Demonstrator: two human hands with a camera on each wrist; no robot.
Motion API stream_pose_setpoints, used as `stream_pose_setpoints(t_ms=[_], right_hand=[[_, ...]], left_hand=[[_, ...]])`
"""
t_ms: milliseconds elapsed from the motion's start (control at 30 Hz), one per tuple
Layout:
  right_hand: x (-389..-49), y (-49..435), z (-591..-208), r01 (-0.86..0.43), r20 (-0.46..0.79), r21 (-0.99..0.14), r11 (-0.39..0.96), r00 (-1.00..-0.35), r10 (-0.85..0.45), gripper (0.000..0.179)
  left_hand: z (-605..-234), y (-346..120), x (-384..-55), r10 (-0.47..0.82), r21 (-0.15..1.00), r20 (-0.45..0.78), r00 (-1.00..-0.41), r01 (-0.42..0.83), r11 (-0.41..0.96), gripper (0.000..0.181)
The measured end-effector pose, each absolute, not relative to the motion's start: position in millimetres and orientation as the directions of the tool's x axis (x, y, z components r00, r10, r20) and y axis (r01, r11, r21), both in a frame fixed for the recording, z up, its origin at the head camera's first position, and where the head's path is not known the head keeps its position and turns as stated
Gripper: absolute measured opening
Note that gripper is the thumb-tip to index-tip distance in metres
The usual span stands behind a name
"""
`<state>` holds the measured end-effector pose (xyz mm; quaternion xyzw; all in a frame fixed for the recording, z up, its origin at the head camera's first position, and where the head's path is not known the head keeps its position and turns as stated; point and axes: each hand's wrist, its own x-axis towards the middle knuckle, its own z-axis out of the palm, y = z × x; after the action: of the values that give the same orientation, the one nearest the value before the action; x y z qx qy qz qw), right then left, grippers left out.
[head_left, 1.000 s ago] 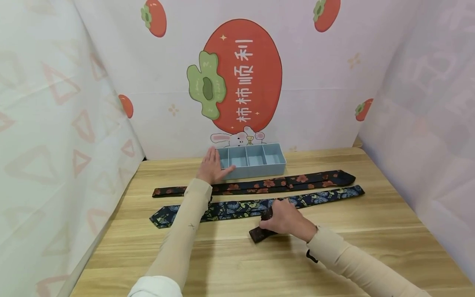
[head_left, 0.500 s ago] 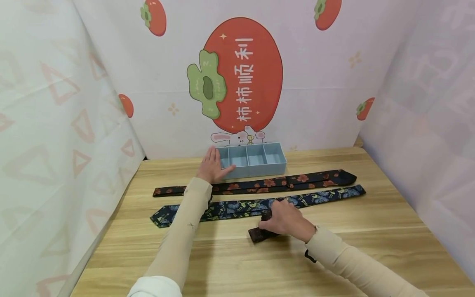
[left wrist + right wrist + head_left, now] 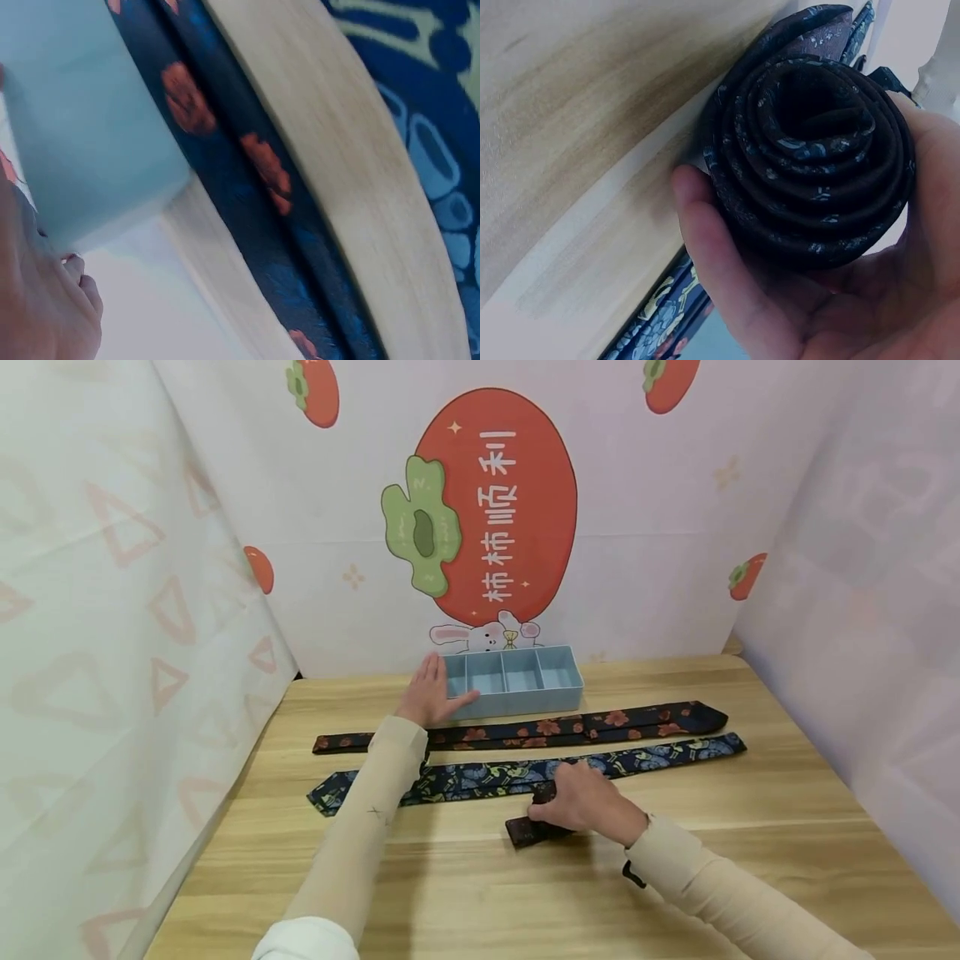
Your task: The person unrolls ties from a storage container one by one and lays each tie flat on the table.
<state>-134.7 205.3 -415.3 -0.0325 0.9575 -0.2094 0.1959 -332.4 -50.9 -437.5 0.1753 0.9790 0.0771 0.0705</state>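
Observation:
My right hand (image 3: 588, 802) grips a dark brown patterned necktie (image 3: 810, 165) rolled into a thick coil. The right wrist view shows the coil's spiral end, with thumb and fingers curled around it. A short flat tail of this tie lies on the table by the coil. My left hand (image 3: 431, 693) rests with straight fingers at the left end of a pale blue box (image 3: 525, 702), its thumb spread along the front wall. The left wrist view catches only part of that hand, beside the box's corner.
Between box and right hand, two neckties lie stretched across the wooden table (image 3: 480, 902): a dark one with red flowers (image 3: 547, 728) and a navy one with blue and yellow figures (image 3: 487, 775). The box has several compartments and stands near the printed backdrop (image 3: 637, 568).
The head view has shifted slightly. Both hands keep almost the same places, the left at the box and the right around the coiled necktie.

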Motion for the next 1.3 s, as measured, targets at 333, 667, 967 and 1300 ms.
stream_pose_setpoints(t_ms=[333,667,967,1300], right_hand=[[-133,214,-412,0.030,-0.360,-0.423,0.905,-0.923,-0.138,0.057],[-133,224,-408,0.046,-0.368,-0.437,0.898,-0.920,-0.132,0.058],[-128,231,-410,0.035,-0.336,-0.485,0.874,-0.930,-0.150,0.062],[-127,235,-414,0.038,-0.312,-0.490,0.871,-0.941,-0.134,0.053]], left_hand=[[-414,-42,-315,0.426,0.196,0.002,-0.904,0.419,0.887,0.104],[-370,-27,-248,0.522,0.224,0.233,-0.821,0.567,0.792,0.062],[-378,-1,-181,0.682,0.554,-0.062,-0.729,0.543,0.631,0.019],[-409,18,-145,0.744,0.578,-0.203,-0.637,0.535,0.616,0.017]])
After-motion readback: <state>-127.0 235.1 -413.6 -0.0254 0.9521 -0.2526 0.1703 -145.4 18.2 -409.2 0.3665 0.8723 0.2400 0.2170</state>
